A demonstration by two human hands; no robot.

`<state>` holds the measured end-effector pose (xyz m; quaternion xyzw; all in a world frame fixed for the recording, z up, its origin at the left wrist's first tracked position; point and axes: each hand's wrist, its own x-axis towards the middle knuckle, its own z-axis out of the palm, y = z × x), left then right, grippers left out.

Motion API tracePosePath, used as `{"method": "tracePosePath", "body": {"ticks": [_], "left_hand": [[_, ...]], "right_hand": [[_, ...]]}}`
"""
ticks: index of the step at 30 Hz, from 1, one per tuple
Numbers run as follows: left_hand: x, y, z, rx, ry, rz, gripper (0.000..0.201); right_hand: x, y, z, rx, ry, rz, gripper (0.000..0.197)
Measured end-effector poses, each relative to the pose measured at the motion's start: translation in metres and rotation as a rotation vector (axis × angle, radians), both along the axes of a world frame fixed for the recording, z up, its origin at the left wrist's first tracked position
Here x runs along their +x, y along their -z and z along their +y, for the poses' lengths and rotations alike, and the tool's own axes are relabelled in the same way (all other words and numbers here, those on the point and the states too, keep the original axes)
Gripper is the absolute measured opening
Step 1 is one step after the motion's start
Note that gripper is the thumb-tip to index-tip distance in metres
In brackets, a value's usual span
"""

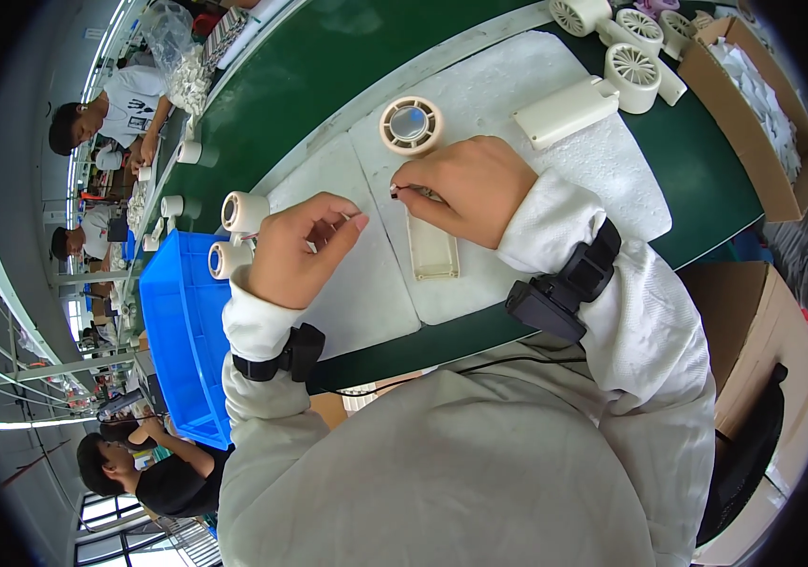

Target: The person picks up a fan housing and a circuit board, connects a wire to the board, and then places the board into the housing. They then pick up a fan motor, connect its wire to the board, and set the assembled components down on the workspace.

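A cream handheld-fan body lies on the white foam mat (328, 283), its round head (412, 126) away from me and its open, hollow handle (434, 250) toward me. Above the handle, my right hand (475, 189) is closed in a pinch on a small dark and silvery piece (394, 192), too small to name. My left hand (300, 246) hovers left of the handle, with thumb and fingertips brought together; what they hold, if anything, I cannot make out. Beside the left hand are two cream cylindrical fan heads (243, 212), partly hidden by it.
A blue plastic bin (187, 340) stands at the left. Far right, several cream fan bodies (633, 76) lie beside a cardboard box (754, 123) of white pieces. A flat cream handle (567, 113) rests on the mat. Other people (130, 109) work along the green bench (357, 47).
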<state>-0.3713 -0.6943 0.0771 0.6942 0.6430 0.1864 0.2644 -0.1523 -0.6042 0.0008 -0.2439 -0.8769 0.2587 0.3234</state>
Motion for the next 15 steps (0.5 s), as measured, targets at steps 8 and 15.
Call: {"method": "tracePosePath", "body": {"ticks": [8,15], "left_hand": [[-0.029,0.005,-0.053,0.203,-0.400,0.184,0.014],[-0.063,0.023,-0.114,0.282,-0.521,0.416,0.021]], "right_hand": [[-0.003,0.005,-0.003,0.032,0.007,0.014,0.015],[-0.004,-0.004,-0.006,-0.040,0.017,0.024,0.013]]}}
